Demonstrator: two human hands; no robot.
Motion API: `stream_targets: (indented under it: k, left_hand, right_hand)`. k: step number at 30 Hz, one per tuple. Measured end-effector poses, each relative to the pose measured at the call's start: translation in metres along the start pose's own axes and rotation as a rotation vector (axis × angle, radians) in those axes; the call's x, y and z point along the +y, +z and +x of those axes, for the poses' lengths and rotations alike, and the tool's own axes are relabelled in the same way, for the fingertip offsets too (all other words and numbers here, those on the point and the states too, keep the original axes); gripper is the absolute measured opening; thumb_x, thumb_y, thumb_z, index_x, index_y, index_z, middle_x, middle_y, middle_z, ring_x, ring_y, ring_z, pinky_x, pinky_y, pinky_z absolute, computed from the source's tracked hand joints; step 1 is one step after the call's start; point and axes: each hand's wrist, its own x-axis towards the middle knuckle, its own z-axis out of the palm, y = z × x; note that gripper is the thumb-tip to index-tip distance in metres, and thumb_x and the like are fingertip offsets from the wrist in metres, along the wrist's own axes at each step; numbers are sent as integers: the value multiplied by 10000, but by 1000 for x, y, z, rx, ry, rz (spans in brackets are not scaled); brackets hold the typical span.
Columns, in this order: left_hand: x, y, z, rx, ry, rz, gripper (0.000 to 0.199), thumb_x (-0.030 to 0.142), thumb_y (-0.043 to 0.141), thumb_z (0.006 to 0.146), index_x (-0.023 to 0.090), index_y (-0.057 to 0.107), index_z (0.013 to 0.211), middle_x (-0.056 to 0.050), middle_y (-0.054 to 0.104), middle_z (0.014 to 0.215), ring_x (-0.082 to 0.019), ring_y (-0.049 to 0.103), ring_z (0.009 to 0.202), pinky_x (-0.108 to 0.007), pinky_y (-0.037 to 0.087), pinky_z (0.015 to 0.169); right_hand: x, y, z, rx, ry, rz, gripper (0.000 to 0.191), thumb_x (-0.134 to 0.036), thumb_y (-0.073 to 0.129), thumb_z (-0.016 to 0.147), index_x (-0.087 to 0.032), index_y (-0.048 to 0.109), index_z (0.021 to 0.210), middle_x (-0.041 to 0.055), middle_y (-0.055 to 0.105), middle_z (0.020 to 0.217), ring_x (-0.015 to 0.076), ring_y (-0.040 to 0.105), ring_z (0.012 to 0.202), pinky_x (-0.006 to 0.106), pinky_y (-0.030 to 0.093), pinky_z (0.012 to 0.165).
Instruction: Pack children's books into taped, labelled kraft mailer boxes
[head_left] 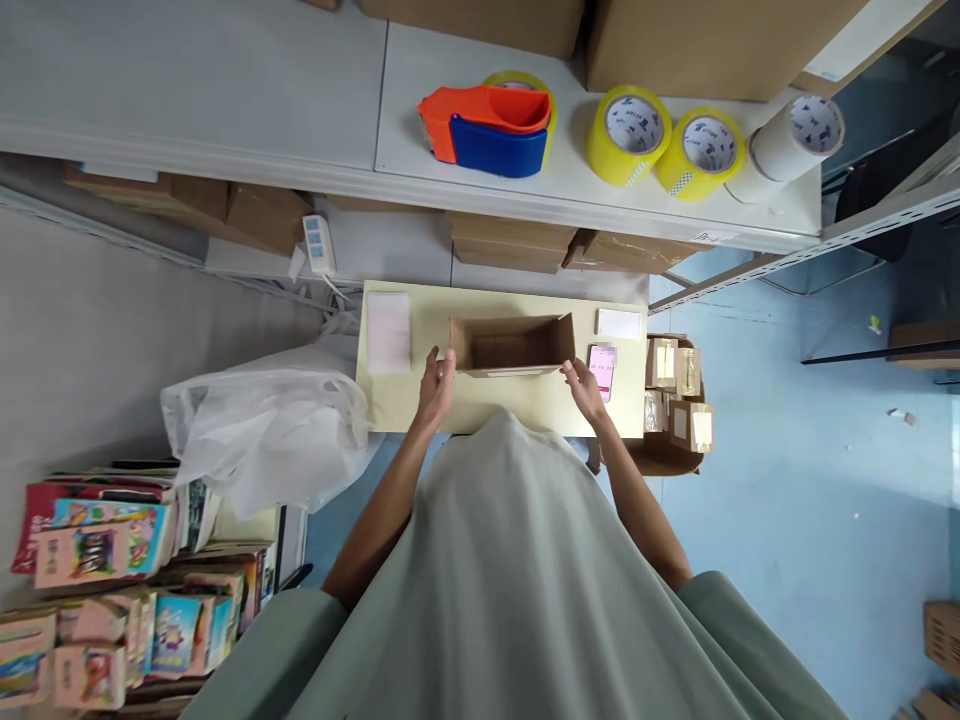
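A small brown cardboard box (513,330) stands on the pale yellow table (510,398) with its top side open, and I see no contents in its dark inside. My left hand (436,388) grips its near left corner, with the fingers along the outside of the wall. At the near right corner, my right hand (586,389) pinches the box edge between thumb and fingers. A phone with a pink lit screen (602,371) lies just right of my right hand. White sheets (389,332) lie left of the box, and a small white pad (619,323) is at the right.
Above the table, a shelf (315,90) carries an orange and blue tape dispenser (499,140), yellow tape rolls (628,135) and white rolls (806,135). A bin of small parcels (667,465) stands at the right. Left are a plastic bag (277,420) and stacked books (97,550).
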Motion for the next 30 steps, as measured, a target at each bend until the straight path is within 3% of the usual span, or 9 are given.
stream_targets:
  k: [3, 6, 9, 13, 17, 21, 24, 27, 30]
  left_hand:
    - [-9, 9, -6, 26, -130, -57, 940, 836, 570, 1035, 156, 487, 1679, -178, 768, 1271, -332, 759, 1253, -426, 601, 1042]
    - [-16, 13, -4, 68, -139, -116, 902, 812, 610, 1016, 157, 524, 1629, -150, 773, 1185, -315, 757, 1226, -427, 622, 1041]
    - [-22, 11, 2, 99, -141, -153, 822, 785, 609, 1022, 156, 574, 1550, -134, 769, 1095, -307, 766, 1159, -422, 648, 973]
    - [-27, 2, 13, 211, -84, -60, 687, 647, 695, 1010, 167, 593, 1491, -177, 760, 1265, -300, 754, 1171, -421, 637, 986]
    - [-26, -2, 26, 303, -31, 105, 648, 504, 879, 875, 177, 656, 1387, -200, 705, 1384, -277, 748, 1101, -400, 632, 958]
    - [-18, 1, 39, 169, -28, 75, 384, 411, 862, 871, 202, 719, 1160, -104, 774, 1129, -227, 751, 926, -374, 626, 901]
    - [-10, 2, 43, 46, -26, -5, 211, 318, 799, 889, 190, 725, 1039, -110, 807, 1050, -237, 775, 956, -381, 626, 935]
    - [-1, -1, 39, -1, 20, -42, 200, 312, 789, 899, 194, 731, 1050, -127, 827, 1128, -240, 787, 998, -394, 630, 975]
    - [8, -6, 31, -45, 67, -31, 304, 437, 830, 916, 209, 737, 1095, -118, 824, 1143, -262, 790, 1039, -401, 643, 962]
  right_hand:
    - [9, 6, -7, 9, 45, -26, 846, -923, 475, 1002, -189, 736, 1332, 150, 817, 1183, 334, 760, 1204, 484, 647, 995]
    - [17, 6, -9, 32, 88, 31, 858, -896, 526, 998, -187, 694, 1451, 172, 799, 1308, 331, 750, 1266, 477, 637, 1047]
    - [24, 1, -6, 84, 136, 81, 862, -903, 570, 964, -182, 706, 1418, 176, 794, 1326, 338, 739, 1290, 480, 637, 1062]
    - [38, -5, 2, 181, 112, 115, 819, -914, 581, 921, -189, 728, 1273, 160, 809, 1240, 315, 757, 1197, 465, 664, 988]
    - [50, -3, 11, 223, 87, 117, 828, -909, 663, 849, -182, 717, 1241, 177, 826, 1166, 310, 782, 1112, 478, 663, 964]
    - [51, 3, 22, 181, 106, 193, 793, -852, 753, 837, -171, 733, 1244, 183, 838, 1163, 301, 782, 1085, 504, 662, 989]
    - [46, 2, 28, 218, 97, 150, 699, -779, 776, 872, -175, 759, 1223, 194, 817, 1242, 308, 764, 1121, 533, 663, 1013]
    - [37, -4, 31, 269, -13, -31, 535, -656, 750, 949, -197, 796, 1220, 193, 772, 1297, 309, 747, 1099, 555, 669, 1021]
    - [22, -6, 32, 193, -221, -142, 386, -510, 656, 1033, -214, 839, 1202, 185, 711, 1350, 314, 740, 1169, 533, 675, 1056]
